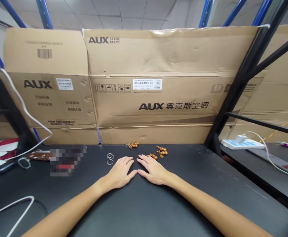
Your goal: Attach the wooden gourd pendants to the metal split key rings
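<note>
My left hand (120, 171) and my right hand (153, 170) lie flat on the black table (158, 204), palms down, fingers stretched out and thumbs nearly touching. Neither holds anything. Just past my left fingertips are a few small metal rings (110, 158). Beyond my right fingertips lie small brown gourd-shaped wooden charms (162, 151), with another (153, 155) almost at my fingers. A further charm on a ring (132, 144) rests near the table's back edge.
Large AUX cardboard boxes (163, 82) stand as a wall behind the table. A black metal rack post (243, 82) rises at the right. A white power strip (243, 143) with cable lies right. White cables (22, 204), a black device (8, 164) and papers sit at the left.
</note>
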{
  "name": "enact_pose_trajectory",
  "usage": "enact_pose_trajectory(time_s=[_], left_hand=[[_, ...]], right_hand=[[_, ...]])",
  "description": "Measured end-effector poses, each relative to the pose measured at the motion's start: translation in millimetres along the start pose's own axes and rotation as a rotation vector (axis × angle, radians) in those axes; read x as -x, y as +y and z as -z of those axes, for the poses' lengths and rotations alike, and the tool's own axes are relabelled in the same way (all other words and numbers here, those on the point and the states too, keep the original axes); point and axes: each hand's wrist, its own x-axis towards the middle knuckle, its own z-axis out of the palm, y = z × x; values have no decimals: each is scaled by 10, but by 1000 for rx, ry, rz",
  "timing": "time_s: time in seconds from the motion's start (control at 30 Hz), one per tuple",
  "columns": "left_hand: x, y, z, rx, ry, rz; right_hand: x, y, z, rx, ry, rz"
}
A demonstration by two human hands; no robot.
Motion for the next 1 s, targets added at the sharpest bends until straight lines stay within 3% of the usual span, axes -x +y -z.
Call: enact_pose_trajectory(time_s=[0.33,0.63,1.0], left_hand=[[-6,18,3,-38,-13,11],[-1,57,-10,-69,-30,63],[9,79,-36,-119,-32,94]], right_hand=[[27,-36,55,92,-161,20],[92,-144,54,107,-142,52],[-79,102,-39,240,-11,10]])
